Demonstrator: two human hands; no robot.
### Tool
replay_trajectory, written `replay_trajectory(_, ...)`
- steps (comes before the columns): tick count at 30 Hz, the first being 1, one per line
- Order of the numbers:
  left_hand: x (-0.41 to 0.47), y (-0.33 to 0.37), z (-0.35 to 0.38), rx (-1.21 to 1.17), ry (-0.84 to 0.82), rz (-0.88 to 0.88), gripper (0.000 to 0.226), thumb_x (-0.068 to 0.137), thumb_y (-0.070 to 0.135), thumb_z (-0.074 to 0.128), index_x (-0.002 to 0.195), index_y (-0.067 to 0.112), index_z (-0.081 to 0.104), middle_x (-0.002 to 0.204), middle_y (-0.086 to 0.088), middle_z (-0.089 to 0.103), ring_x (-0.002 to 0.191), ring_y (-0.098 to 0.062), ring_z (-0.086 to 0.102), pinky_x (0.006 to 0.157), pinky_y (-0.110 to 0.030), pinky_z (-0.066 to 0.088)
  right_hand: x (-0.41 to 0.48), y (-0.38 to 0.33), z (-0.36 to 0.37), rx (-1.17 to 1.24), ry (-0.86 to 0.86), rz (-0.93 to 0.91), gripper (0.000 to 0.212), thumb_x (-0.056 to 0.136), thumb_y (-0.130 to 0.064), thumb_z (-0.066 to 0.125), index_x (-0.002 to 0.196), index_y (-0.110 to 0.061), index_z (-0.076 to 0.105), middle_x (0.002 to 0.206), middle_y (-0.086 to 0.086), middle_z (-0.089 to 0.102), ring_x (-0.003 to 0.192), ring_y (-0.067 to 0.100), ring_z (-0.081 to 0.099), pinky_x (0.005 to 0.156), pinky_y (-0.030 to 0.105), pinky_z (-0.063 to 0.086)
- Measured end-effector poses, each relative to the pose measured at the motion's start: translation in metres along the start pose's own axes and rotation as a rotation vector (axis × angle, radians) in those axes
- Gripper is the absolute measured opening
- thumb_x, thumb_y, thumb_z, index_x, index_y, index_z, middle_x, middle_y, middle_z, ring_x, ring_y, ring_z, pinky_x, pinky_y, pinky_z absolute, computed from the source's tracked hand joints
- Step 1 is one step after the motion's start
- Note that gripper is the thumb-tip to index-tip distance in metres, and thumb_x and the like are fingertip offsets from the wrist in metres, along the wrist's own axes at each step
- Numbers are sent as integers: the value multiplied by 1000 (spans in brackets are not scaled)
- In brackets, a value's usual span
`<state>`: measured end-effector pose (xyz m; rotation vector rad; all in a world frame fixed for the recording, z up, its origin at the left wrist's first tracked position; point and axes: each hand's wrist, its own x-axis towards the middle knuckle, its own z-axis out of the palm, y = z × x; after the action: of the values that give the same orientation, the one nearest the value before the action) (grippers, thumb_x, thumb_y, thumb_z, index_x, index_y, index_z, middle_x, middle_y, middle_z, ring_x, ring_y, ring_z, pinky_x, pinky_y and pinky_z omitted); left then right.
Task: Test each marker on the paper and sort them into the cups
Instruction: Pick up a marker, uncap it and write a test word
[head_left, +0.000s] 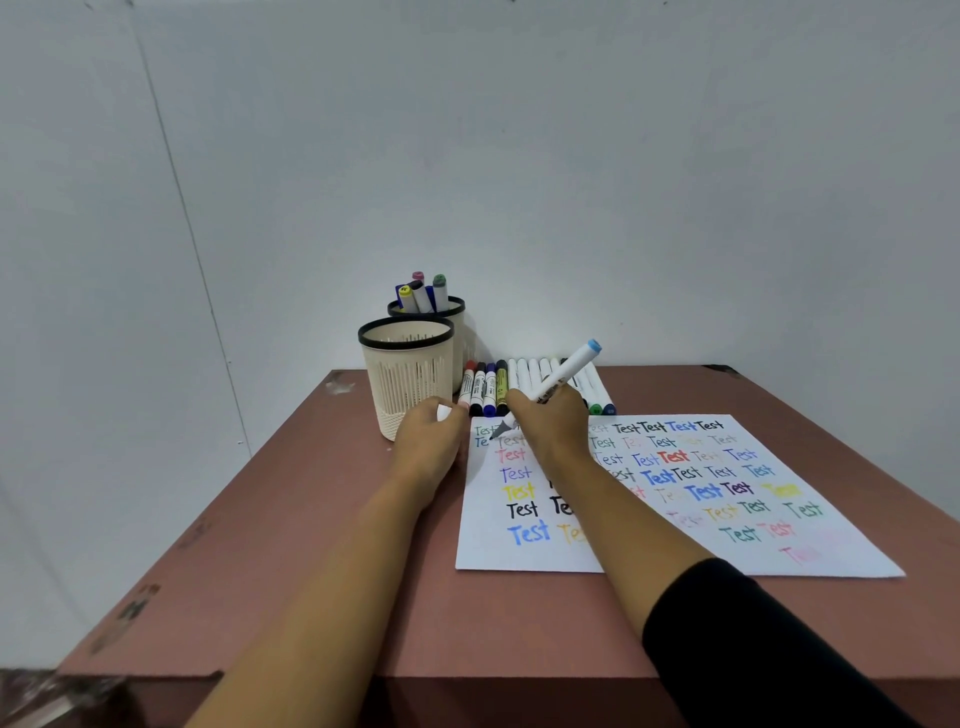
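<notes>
Writing hand at the paper, head view. The right hand (545, 423) grips a white marker (563, 375) with its fingers (519, 402) wrapped round the lower barrel. The marker is tilted, its light-blue end up and away toward the far edge of the bench (311, 571), and its dark tip meets the far left corner of the paper (488, 551). The paper lies flat on the right half of the bench and carries rows of the word "Test" in many colours. The left hand (428, 439) rests just beside the paper's left edge, fingers clenched round a small white cap (444, 412). Two cream slotted cups with black rims stand at the far left corner. The front cup (405, 395) shows no contents from this angle. The rear cup (459, 327), directly behind it, holds several upright markers (426, 297). A row of loose markers (498, 389) lies side by side along the far edge, between the cups and the paper; the right hand covers part of it.
</notes>
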<state>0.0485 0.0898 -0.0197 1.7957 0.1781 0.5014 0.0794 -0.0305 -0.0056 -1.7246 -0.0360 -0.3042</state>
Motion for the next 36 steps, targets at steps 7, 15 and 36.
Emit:
replay_trajectory(7,2,-2,1,-9,-4,6,23,91,21,52,72,7,55,44,1,51,47,-17,47,63,-34,45,0,1,1,-26,-5,-9,26,81,-13,63,64,-15,45,62,-3,50,53,7,47,46,18,34)
replay_trajectory(15,5,-5,1,7,-14,11,23,91,23,52,72,9,56,52,0,54,53,-18,50,67,-37,47,2,2,1,-21,3,-7,23,82,-15,63,65,-13,47,62,-2,52,54,8,48,45,17,36)
replay_trajectory(36,4,-4,0,15,-20,-3,23,90,25,53,70,13,56,54,0,54,55,-18,50,68,-37,48,5,6,3,-28,34,-33,17,82,-15,62,71,-10,51,64,-2,54,55,8,51,47,19,37)
